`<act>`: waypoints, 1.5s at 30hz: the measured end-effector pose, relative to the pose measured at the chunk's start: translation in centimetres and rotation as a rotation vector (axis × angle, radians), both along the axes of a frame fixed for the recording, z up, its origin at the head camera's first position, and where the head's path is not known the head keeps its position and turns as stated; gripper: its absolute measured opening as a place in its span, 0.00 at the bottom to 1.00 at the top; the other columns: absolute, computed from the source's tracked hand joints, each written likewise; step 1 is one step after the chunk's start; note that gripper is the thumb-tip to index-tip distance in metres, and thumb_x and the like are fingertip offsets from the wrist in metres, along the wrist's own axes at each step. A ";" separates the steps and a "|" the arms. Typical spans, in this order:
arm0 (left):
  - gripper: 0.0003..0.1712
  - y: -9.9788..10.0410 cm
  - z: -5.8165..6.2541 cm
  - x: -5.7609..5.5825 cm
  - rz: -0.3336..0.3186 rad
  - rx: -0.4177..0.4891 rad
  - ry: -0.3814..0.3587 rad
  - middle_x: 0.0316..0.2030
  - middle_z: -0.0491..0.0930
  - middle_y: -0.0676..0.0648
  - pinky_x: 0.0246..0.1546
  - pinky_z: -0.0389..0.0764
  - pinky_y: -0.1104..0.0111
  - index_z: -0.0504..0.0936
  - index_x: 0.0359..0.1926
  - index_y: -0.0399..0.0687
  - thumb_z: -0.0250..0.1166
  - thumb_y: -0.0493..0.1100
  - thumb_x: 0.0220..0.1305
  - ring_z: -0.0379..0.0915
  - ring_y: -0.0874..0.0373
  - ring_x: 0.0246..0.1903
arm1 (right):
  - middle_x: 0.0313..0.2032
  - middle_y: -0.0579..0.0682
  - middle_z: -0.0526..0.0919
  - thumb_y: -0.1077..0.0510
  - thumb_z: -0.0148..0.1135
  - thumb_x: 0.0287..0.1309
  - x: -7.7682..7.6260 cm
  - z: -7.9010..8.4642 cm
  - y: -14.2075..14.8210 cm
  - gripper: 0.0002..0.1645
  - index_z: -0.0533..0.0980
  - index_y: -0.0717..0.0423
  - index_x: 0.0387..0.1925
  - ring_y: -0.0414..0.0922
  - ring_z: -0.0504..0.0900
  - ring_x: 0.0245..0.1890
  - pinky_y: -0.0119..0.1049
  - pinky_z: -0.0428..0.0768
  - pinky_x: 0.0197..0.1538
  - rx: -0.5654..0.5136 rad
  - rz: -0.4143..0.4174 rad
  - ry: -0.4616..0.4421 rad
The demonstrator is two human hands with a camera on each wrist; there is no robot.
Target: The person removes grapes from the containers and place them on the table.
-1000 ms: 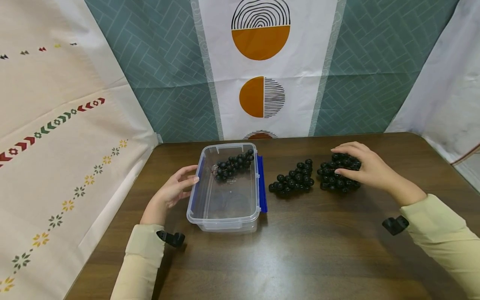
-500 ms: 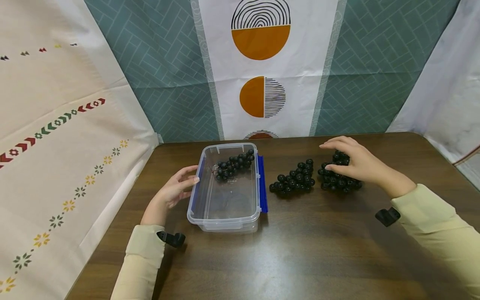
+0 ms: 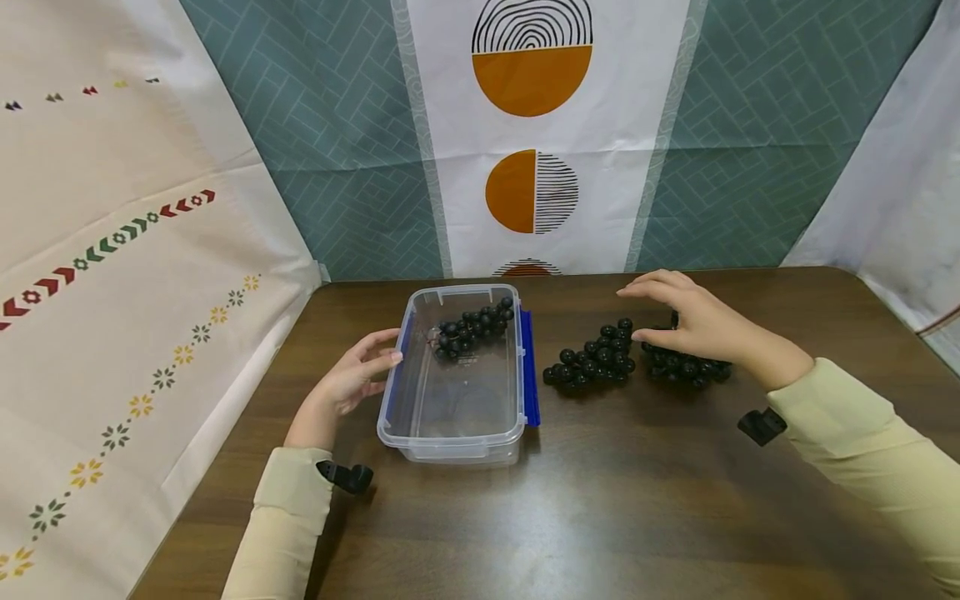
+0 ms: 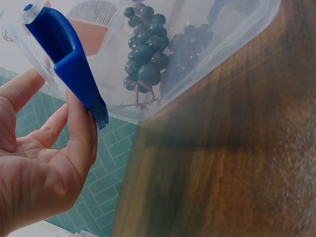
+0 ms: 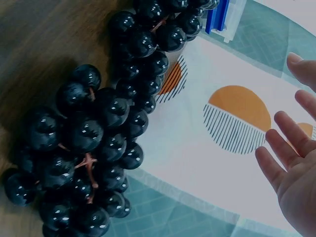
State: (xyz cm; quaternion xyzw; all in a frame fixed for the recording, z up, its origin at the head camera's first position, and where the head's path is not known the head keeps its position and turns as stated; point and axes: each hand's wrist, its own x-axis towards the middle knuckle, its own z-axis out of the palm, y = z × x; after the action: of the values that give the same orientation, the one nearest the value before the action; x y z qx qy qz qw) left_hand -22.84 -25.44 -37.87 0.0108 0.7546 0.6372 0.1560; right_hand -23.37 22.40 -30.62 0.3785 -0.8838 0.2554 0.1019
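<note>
A clear plastic container [image 3: 450, 440] stands on the table, holding one bunch of black grapes [image 3: 476, 327] near its far end. My left hand [image 3: 348, 379] touches its left side, fingertips at the rim. In the left wrist view, a finger lies against a blue latch [image 4: 74, 64] swung out from the wall. My right hand [image 3: 701, 325], thumb and fingers spread with nothing between them, hovers above the table. It partly hides the rightmost grape bunch [image 3: 690, 368]. Its thumb tip overlaps the edge of the middle grape bunch [image 3: 592, 362] in the head view.
A second blue latch [image 3: 531, 367] sticks out on the container's right side, facing the middle bunch. The brown wooden table [image 3: 637, 500] ends at a patterned cloth backdrop [image 3: 337, 167]. Another cloth [image 3: 135, 333] hangs along the left.
My right hand has moved left off the rightmost grape bunch toward the middle one, letting that bunch stay on the table. The left hand and container hold their place. The head view has shifted slightly.
</note>
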 end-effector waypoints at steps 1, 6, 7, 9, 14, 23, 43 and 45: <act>0.34 0.0 0.0 0.0 0.001 -0.002 0.000 0.50 0.69 0.49 0.50 0.73 0.60 0.54 0.71 0.47 0.58 0.43 0.69 0.69 0.62 0.48 | 0.55 0.56 0.72 0.64 0.69 0.51 0.0 0.1 -0.1 0.30 0.72 0.56 0.58 0.56 0.67 0.56 0.58 0.68 0.52 0.001 0.000 -0.005; 0.34 0.0 0.1 0.0 0.004 -0.002 -0.003 0.50 0.68 0.50 0.54 0.70 0.55 0.55 0.71 0.47 0.58 0.43 0.68 0.69 0.60 0.49 | 0.54 0.56 0.73 0.64 0.69 0.51 -0.2 0.3 -0.7 0.30 0.72 0.56 0.57 0.56 0.67 0.56 0.58 0.69 0.52 0.006 0.012 -0.003; 0.34 0.0 0.2 0.0 0.006 -0.002 -0.004 0.50 0.68 0.50 0.54 0.70 0.55 0.55 0.71 0.47 0.58 0.43 0.68 0.69 0.60 0.49 | 0.54 0.56 0.73 0.64 0.69 0.51 -0.3 0.4 -0.8 0.30 0.72 0.56 0.57 0.56 0.67 0.56 0.58 0.69 0.52 0.009 0.016 0.000; 0.34 0.0 0.2 0.0 0.007 -0.001 -0.004 0.50 0.68 0.49 0.53 0.70 0.55 0.55 0.71 0.47 0.58 0.43 0.68 0.69 0.60 0.49 | 0.54 0.56 0.73 0.64 0.69 0.51 -0.4 0.4 -1.0 0.30 0.72 0.56 0.57 0.56 0.68 0.55 0.58 0.69 0.52 0.013 0.024 0.007; 0.34 0.1 0.2 0.0 0.003 -0.003 -0.005 0.52 0.67 0.47 0.53 0.70 0.56 0.55 0.71 0.48 0.58 0.43 0.68 0.69 0.60 0.49 | 0.54 0.57 0.73 0.64 0.69 0.52 -0.7 0.7 -1.5 0.29 0.72 0.57 0.57 0.56 0.68 0.55 0.58 0.70 0.51 0.029 0.030 -0.003; 0.34 0.1 0.2 0.1 0.007 0.001 -0.008 0.52 0.67 0.48 0.55 0.68 0.53 0.54 0.71 0.48 0.58 0.43 0.68 0.68 0.60 0.49 | 0.54 0.59 0.72 0.63 0.69 0.52 -1.5 1.1 -2.9 0.29 0.72 0.59 0.57 0.57 0.68 0.55 0.58 0.71 0.52 0.072 0.060 0.002; 0.34 0.2 0.3 0.1 0.007 0.035 -0.019 0.54 0.68 0.42 0.47 0.75 0.62 0.55 0.71 0.47 0.58 0.41 0.68 0.72 0.55 0.48 | 0.55 0.59 0.73 0.62 0.69 0.52 -2.4 0.8 -6.8 0.30 0.73 0.59 0.57 0.56 0.69 0.57 0.54 0.70 0.57 0.077 0.130 -0.027; 0.34 0.2 0.3 0.1 0.009 0.037 -0.021 0.52 0.69 0.44 0.47 0.75 0.63 0.55 0.71 0.47 0.58 0.41 0.68 0.72 0.56 0.47 | 0.55 0.58 0.73 0.61 0.70 0.52 -2.6 0.7 -7.3 0.30 0.73 0.59 0.58 0.55 0.69 0.57 0.54 0.70 0.57 0.083 0.139 -0.028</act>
State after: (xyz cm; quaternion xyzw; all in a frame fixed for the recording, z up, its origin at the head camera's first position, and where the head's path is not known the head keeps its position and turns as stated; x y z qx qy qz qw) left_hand -22.75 -25.24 -37.60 0.0035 0.7412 0.6518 0.1608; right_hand -25.93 15.14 -29.89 0.4392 -0.8665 0.2306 0.0557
